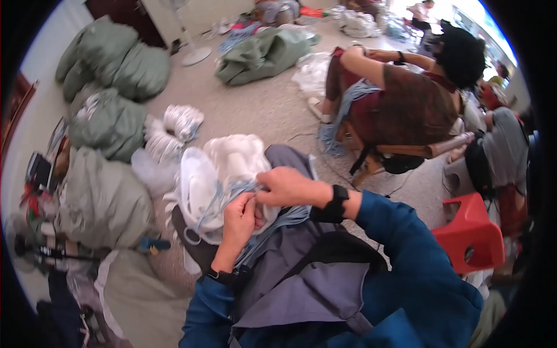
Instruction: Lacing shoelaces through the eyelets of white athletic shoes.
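My left hand (237,221) and my right hand (289,187) meet over my lap, fingertips pinched close together. Thin light blue cords (239,188) run in at the fingers, and both hands appear closed on them; the exact pinch point is too small to make out. More of the blue strands (290,217) drape over my lap just below the right hand. Beyond and beside the hands lies a bulky white bundle (235,155) of soft cord or fabric. A pale ring-like loop (192,236) hangs at its near left edge. A grey apron (296,278) covers my lap.
Large grey-green sacks (107,127) are piled along the left wall, with white cord coils (183,120) beside them. A red plastic stool (471,233) stands to the right. Ahead right, a person (406,104) sits on a wooden chair (400,149). Another green sack (264,55) lies farther off.
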### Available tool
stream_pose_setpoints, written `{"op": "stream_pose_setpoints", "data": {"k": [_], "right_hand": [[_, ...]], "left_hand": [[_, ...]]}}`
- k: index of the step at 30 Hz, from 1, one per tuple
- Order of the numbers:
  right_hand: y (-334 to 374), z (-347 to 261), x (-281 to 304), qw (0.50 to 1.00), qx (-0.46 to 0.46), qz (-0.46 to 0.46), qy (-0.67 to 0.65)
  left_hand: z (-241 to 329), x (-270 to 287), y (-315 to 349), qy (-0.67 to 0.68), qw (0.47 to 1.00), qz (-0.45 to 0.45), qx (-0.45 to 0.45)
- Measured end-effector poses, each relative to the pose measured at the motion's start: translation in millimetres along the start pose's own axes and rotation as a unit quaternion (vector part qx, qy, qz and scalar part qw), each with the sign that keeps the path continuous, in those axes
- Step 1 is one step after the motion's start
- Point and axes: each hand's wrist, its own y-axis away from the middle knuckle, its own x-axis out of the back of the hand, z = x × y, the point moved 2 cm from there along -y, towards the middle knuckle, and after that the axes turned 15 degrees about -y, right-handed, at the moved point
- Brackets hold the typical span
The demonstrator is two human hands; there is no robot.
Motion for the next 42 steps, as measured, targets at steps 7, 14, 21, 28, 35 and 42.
{"op": "stream_pose_setpoints", "data": {"k": [7, 14, 21, 28, 35, 42], "right_hand": [[-4.7, 12.4, -16.2, 0.989, -0.018, 0.071, -0.127], [-7.6, 9.4, -15.4, 0.977, 0.127, 0.117, -0.122], [-15.2, 18.5, -9.1, 0.981, 0.137, 0.092, -0.102], [-9.8, -1.6, -6.8, 0.98, 0.065, 0.049, -0.179], [0.6, 2.2, -21.4, 0.995, 0.087, 0.028, -0.035], [6.7, 8.2, -18.1, 0.989, 0.095, 0.113, -0.012]], "left_hand": [[-12.9, 154.9, 74.2, 0.427, 0.872, 0.144, -0.192], [-10.5, 128.2, 88.2, 0.147, 0.981, 0.044, -0.119], [15.0, 62.3, 49.4, -0.227, 0.942, 0.149, -0.196], [23.4, 23.4, 7.1, -0.436, 0.814, 0.211, -0.321], [15.5, 22.5, -6.4, -0.507, 0.78, 0.181, -0.319], [-10.1, 99.0, 68.2, -0.555, 0.772, 0.159, -0.267]]}}
